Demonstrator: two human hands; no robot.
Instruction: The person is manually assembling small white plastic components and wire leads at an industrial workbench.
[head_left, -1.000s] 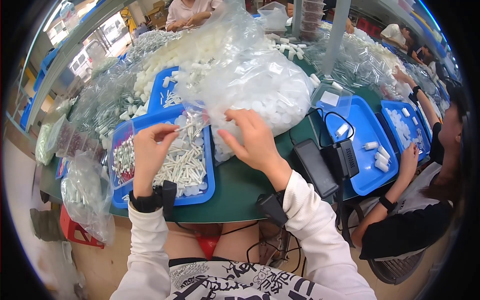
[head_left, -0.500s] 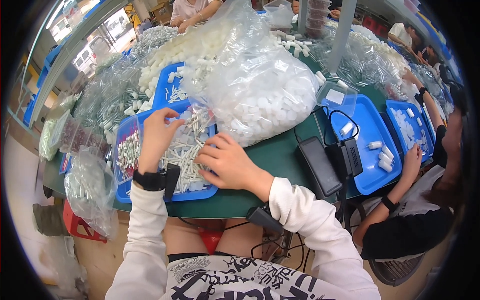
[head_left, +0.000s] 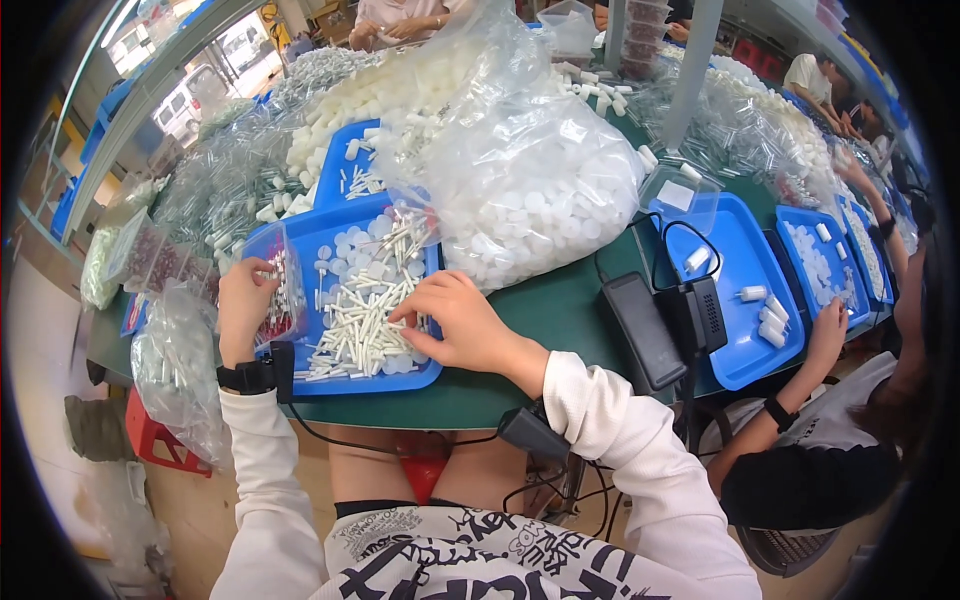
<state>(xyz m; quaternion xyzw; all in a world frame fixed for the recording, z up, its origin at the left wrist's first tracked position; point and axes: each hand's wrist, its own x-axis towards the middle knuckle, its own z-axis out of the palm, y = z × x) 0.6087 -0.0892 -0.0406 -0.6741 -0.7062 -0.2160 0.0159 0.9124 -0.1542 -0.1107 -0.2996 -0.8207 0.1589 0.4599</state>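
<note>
At far left, off the desk (head_left: 520, 330) edge: clear bags of small parts (head_left: 175, 365), slumped above a red stool (head_left: 150, 440).

Next right: left hand (head_left: 245, 305), wrist strapped with a black band, fingers curled on a small clear packet of red-tipped pieces (head_left: 285, 300) at the left rim of the blue tray (head_left: 400, 378). Grip looks closed on the packet; exact pinch hidden by the film.

Centre of tray: loose heap of white sticks (head_left: 365, 315) mixed with round white caps (head_left: 345, 250). Right hand (head_left: 455, 320) palm down, fingertips spread and pressing into the right side of the heap; not clamped on any one stick as far as visible.

Behind tray: large clear bag of white caps (head_left: 540, 200), bulging toward the tray's far corner.

Right of centre: black flat device (head_left: 645, 330) with cable (head_left: 400, 440) trailing off the near desk edge. Further right: second blue tray (head_left: 740, 270) with a few white cylinders, tended by another person's hand (head_left: 830, 335).

Hazards, by judgement:
- Sticks pushed over the low tray rim by a sweeping right hand; likely loss onto desk or floor.
- Packet tipped open-end down; red-tipped pieces spilled into the white heap, mixing stock.
- Bulging bag sliding forward; caps dumped into the tray.
- Cable snagged by a sleeve; device dragged off the desk.
</note>
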